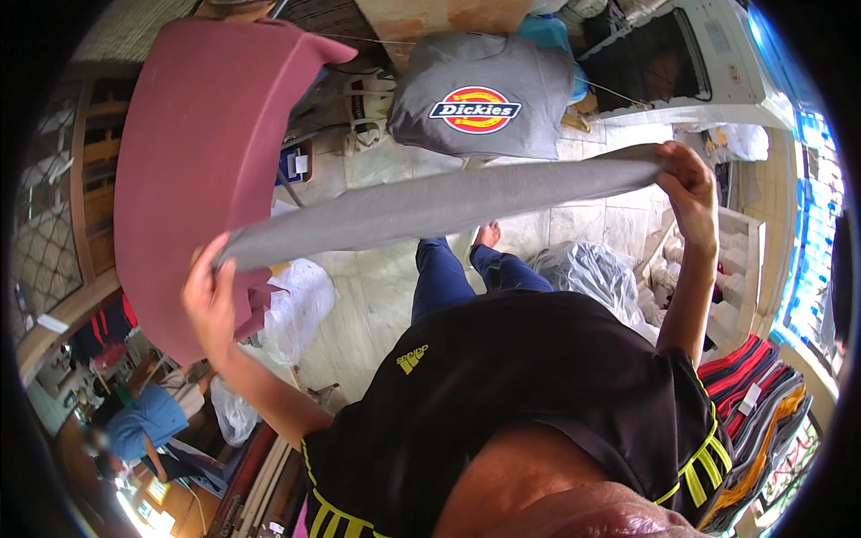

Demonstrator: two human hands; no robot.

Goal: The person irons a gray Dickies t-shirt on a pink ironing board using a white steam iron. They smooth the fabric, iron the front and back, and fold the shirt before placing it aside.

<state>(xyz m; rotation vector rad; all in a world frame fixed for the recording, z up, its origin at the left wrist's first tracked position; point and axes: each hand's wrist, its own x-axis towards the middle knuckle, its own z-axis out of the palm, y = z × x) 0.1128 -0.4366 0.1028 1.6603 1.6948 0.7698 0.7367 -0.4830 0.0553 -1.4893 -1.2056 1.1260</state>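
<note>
A long grey cloth (439, 202) is stretched between my two hands in front of my body, sloping up toward the right. My left hand (211, 300) pinches its left end, close to the edge of a maroon cloth-covered board (202, 161). Its right end is gripped by my right hand (692, 193), raised above the floor on the right. Beyond the cloth, a dark grey garment (484, 76) with a colourful oval print lies spread over a support.
Clear plastic bags lie on the tiled floor (368, 282), left (300, 309) and right (592, 278) of my legs. A pale crate (740, 269) and stacked folded garments (749, 394) stand on the right. A person in blue (157, 421) works at the lower left.
</note>
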